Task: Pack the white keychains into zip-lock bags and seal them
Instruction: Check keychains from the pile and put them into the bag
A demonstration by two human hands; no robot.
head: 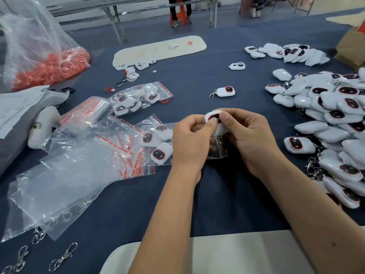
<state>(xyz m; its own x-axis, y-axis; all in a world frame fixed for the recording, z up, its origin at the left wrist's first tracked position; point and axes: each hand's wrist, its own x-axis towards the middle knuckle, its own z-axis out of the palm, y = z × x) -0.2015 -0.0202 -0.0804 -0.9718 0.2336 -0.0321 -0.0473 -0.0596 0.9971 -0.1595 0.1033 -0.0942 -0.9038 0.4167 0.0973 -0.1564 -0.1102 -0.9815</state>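
**Keychain held at the mouth of a small bag**

While both hands meet over the desk (197,194), the left hand (190,141) and right hand (250,139) pinch one white keychain (214,120) between thumbs and fingers, a thin clear zip-lock bag (217,154) crumpled beneath it. The shell looks hard, glossy and rounded, likely light and a bit slippery; gripping its flat sides seems safest. Its metal clasp dangles loose. The film is soft, crinkly, and probably snags easily.
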